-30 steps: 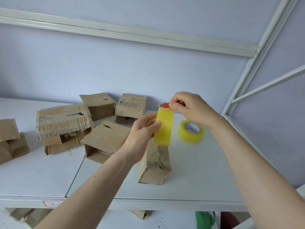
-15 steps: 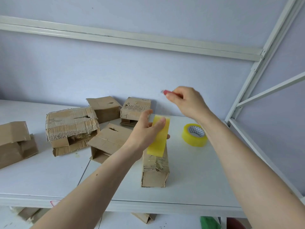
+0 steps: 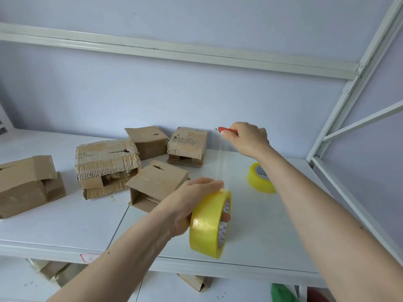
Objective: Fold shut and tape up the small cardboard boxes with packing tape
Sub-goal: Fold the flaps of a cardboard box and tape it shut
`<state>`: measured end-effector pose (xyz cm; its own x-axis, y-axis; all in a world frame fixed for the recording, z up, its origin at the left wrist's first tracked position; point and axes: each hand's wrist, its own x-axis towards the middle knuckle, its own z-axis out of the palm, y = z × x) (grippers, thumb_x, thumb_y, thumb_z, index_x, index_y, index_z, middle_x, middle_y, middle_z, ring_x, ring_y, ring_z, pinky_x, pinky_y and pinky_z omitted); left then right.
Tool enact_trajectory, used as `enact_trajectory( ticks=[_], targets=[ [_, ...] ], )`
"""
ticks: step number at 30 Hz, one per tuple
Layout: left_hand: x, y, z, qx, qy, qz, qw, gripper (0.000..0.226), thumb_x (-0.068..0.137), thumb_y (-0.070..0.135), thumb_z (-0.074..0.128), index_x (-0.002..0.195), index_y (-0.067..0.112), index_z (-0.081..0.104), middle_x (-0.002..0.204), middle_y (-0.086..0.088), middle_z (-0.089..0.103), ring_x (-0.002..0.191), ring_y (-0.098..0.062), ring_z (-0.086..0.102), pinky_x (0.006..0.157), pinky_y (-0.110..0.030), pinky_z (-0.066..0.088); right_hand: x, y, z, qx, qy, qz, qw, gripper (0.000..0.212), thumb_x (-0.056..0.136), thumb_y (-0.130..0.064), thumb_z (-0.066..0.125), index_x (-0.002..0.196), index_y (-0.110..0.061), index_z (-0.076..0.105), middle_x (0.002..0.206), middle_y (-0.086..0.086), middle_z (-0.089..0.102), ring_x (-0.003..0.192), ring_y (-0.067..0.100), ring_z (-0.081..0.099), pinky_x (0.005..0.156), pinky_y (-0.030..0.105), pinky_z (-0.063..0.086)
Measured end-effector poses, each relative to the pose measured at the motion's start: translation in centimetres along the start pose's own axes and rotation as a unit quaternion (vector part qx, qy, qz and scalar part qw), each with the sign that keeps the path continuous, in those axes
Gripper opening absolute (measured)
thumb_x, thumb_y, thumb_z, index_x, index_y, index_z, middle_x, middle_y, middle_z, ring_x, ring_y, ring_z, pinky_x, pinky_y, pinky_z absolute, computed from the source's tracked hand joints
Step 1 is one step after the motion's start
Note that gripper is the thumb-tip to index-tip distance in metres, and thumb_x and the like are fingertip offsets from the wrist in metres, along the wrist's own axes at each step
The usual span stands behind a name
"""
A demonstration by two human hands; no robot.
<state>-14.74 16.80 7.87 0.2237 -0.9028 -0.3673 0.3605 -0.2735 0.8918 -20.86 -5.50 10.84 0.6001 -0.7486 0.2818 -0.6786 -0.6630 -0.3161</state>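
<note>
My left hand [image 3: 192,205] grips a yellow packing tape roll [image 3: 208,223] above the table's front part, fingers through its core. My right hand [image 3: 247,138] is raised near the back wall and pinches a small red cutter [image 3: 225,130] with a pale tip. A thin clear strip of tape [image 3: 221,164] runs from the roll up to my right hand. Several worn cardboard boxes lie on the table: an open one [image 3: 157,184] just left of my left hand, and a ragged one [image 3: 106,164] further left. The small box seen earlier under the roll is hidden.
A second yellow tape roll [image 3: 260,178] lies flat on the white table [image 3: 261,236] under my right forearm. More boxes sit at the back [image 3: 187,144] [image 3: 148,139] and far left [image 3: 26,184]. White shelf posts [image 3: 340,171] rise on the right.
My left hand has dropped toward the front edge with the roll. My right hand has drawn away to the back right, and a strip of tape now stretches between them.
</note>
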Motion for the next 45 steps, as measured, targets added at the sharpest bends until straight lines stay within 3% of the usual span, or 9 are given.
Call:
enact_trajectory(
  ticks=[4, 10, 14, 18, 26, 37, 40, 42, 45],
  targets=[
    [-0.5, -1.8, 0.1, 0.003, -0.018, -0.041, 0.999, 0.039, 0.084, 0.011, 0.076, 0.12, 0.006, 0.062, 0.102, -0.022, 0.074, 0.083, -0.034, 0.076, 0.082, -0.045, 0.06, -0.5, 0.1, 2.0, -0.062, -0.06, -0.014, 0.996, 0.038, 0.105, -0.045, 0.04, 0.088, -0.015, 0.055, 0.08, -0.002, 0.056, 0.089, 0.028, 0.053, 0.08, 0.038, 0.026],
    [-0.5, -4.1, -0.5, -0.049, -0.032, -0.143, 0.988, 0.043, 0.074, 0.024, 0.08, 0.107, 0.002, 0.065, 0.086, -0.015, 0.073, 0.071, -0.027, 0.076, 0.072, -0.036, 0.061, -1.0, 0.8, 5.1, -0.105, -0.093, -0.014, 0.99, 0.044, 0.105, -0.05, 0.038, 0.103, -0.015, 0.063, 0.098, 0.003, 0.067, 0.1, 0.027, 0.059, 0.087, 0.04, 0.029],
    [-0.2, -5.5, -0.8, -0.074, -0.017, -0.164, 0.983, 0.037, 0.074, 0.025, 0.081, 0.101, 0.003, 0.068, 0.086, -0.016, 0.072, 0.069, -0.029, 0.076, 0.063, -0.035, 0.061, -1.3, 1.0, 7.4, -0.117, -0.11, -0.016, 0.987, 0.046, 0.104, -0.054, 0.036, 0.083, -0.017, 0.056, 0.088, 0.001, 0.064, 0.091, 0.025, 0.058, 0.089, 0.041, 0.031],
    [0.5, -6.4, -1.2, -0.091, -0.007, -0.167, 0.982, 0.042, 0.073, 0.025, 0.082, 0.106, 0.004, 0.066, 0.084, -0.014, 0.072, 0.074, -0.031, 0.076, 0.058, -0.034, 0.061, -1.1, 1.0, 8.2, -0.128, -0.12, -0.014, 0.984, 0.046, 0.104, -0.052, 0.037, 0.07, -0.021, 0.039, 0.078, -0.002, 0.053, 0.083, 0.025, 0.053, 0.091, 0.043, 0.033],
    [1.7, -7.6, -1.3, -0.089, -0.004, -0.185, 0.979, 0.045, 0.082, 0.021, 0.079, 0.119, 0.002, 0.062, 0.081, -0.014, 0.073, 0.075, -0.034, 0.076, 0.052, -0.034, 0.058, -1.1, 1.5, 9.8, -0.126, -0.144, 0.002, 0.982, 0.045, 0.103, -0.052, 0.041, 0.071, -0.02, 0.041, 0.077, -0.002, 0.052, 0.081, 0.025, 0.051, 0.087, 0.042, 0.031],
    [2.8, -7.4, -1.2, -0.045, -0.001, -0.177, 0.983, 0.029, 0.088, 0.022, 0.076, 0.107, 0.003, 0.064, 0.084, -0.018, 0.073, 0.07, -0.03, 0.075, 0.051, -0.031, 0.057, -0.7, 3.6, 11.1, -0.123, -0.173, 0.039, 0.976, 0.047, 0.099, -0.054, 0.051, 0.068, -0.019, 0.044, 0.073, -0.002, 0.055, 0.082, 0.026, 0.054, 0.083, 0.039, 0.03],
    [3.8, -6.5, -1.3, -0.042, 0.003, -0.177, 0.983, 0.028, 0.09, 0.024, 0.073, 0.106, 0.003, 0.063, 0.084, -0.017, 0.073, 0.069, -0.028, 0.075, 0.057, -0.032, 0.059, -0.1, 4.5, 10.6, -0.153, -0.151, 0.056, 0.975, 0.045, 0.1, -0.053, 0.05, 0.069, -0.02, 0.042, 0.082, 0.0, 0.059, 0.086, 0.026, 0.054, 0.086, 0.04, 0.031],
    [4.6, -6.0, -1.4, -0.043, -0.007, -0.185, 0.982, 0.029, 0.091, 0.023, 0.071, 0.109, 0.002, 0.061, 0.087, -0.02, 0.074, 0.073, -0.029, 0.075, 0.072, -0.037, 0.059, 0.4, 5.1, 10.7, -0.16, -0.148, 0.068, 0.974, 0.046, 0.1, -0.054, 0.05, 0.069, -0.021, 0.041, 0.086, 0.001, 0.059, 0.09, 0.027, 0.056, 0.088, 0.04, 0.032],
    [5.7, -5.9, -1.4, -0.063, -0.017, -0.201, 0.977, 0.02, 0.096, 0.013, 0.065, 0.111, 0.001, 0.059, 0.087, -0.023, 0.071, 0.075, -0.033, 0.072, 0.08, -0.046, 0.057, 1.0, 5.8, 11.2, -0.137, -0.172, 0.081, 0.972, 0.051, 0.097, -0.059, 0.052, 0.067, -0.019, 0.04, 0.077, 0.0, 0.055, 0.086, 0.028, 0.054, 0.082, 0.037, 0.035]
  ],
)
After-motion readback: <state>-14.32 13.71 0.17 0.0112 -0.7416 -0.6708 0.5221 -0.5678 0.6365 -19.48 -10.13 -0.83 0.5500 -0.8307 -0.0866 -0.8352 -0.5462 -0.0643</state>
